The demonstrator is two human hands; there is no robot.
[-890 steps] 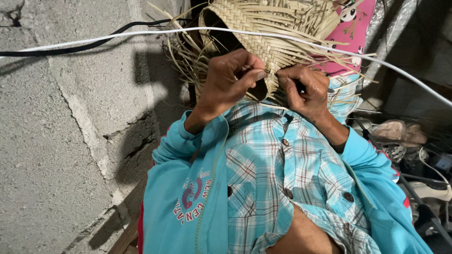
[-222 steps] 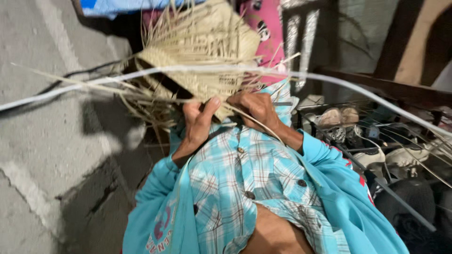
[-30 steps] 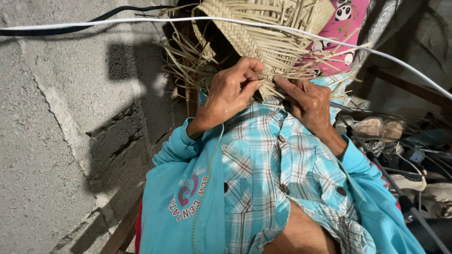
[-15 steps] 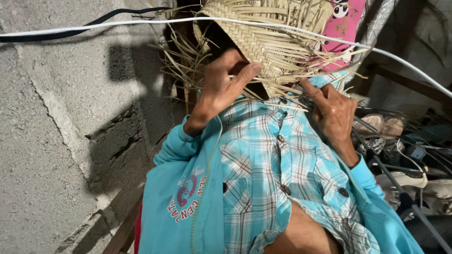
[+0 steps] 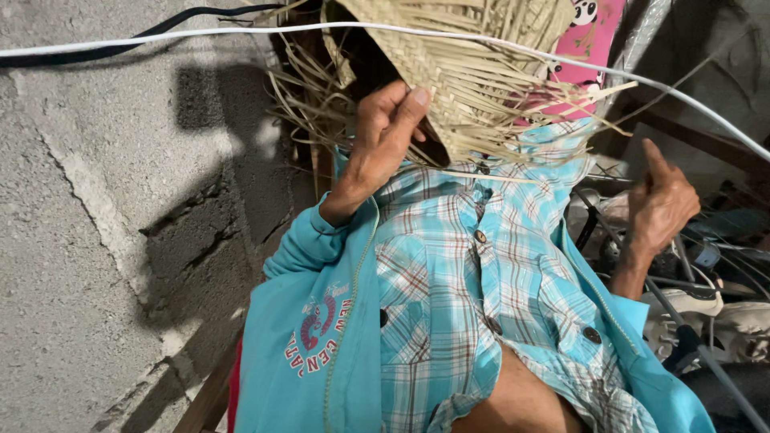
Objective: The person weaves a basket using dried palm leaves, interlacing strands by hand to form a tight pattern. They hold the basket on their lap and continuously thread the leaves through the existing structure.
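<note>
Woven straw piece [image 5: 465,72] runs off frame's top. I see left hand [image 5: 385,132] gripping its lower edge; right hand [image 5: 659,204], beside it, loosely curled, empty.

The top of the half-woven basket of pale straw strips [image 5: 473,64] runs off the upper edge, and its dark inside cannot be made out. The left hand [image 5: 383,132] covers part of the rim, its fingertips tucked out of sight. The pink printed cloth [image 5: 589,40] is mostly hidden behind the weave. Clutter beyond the right hand [image 5: 659,204] is too dim to identify.
</note>
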